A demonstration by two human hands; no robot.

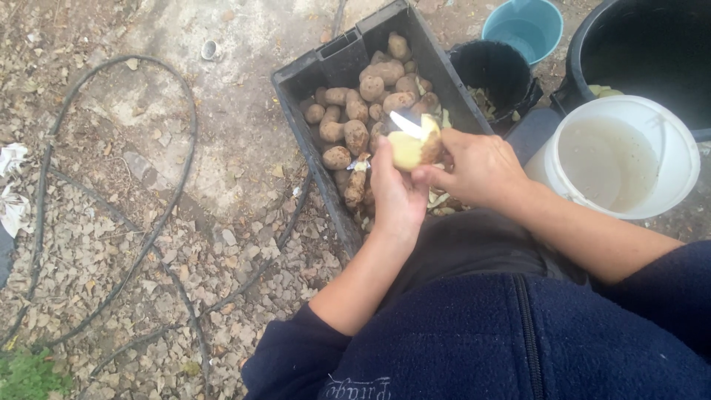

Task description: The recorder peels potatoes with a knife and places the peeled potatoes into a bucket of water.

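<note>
The left hand (pixel 396 196) has its fingers clenched around a half-peeled potato (pixel 415 148), held above the dark crate (pixel 326 70) of unpeeled potatoes (pixel 355 111). The right hand (pixel 478 167), at 3 o'clock of the potato, grips a knife (pixel 406 124) whose blade lies against it. A white bucket (pixel 681 159) of cloudy water stands at 3 o'clock of the hands.

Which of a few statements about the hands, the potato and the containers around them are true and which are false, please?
1. The left hand holds a partly peeled potato. True.
2. The right hand works a knife against it. True.
3. The dark crate holds onions. False: it holds unpeeled potatoes.
4. The white bucket is dry. False: it holds cloudy water.
5. The blue bucket stands beyond the crate. True.
</note>
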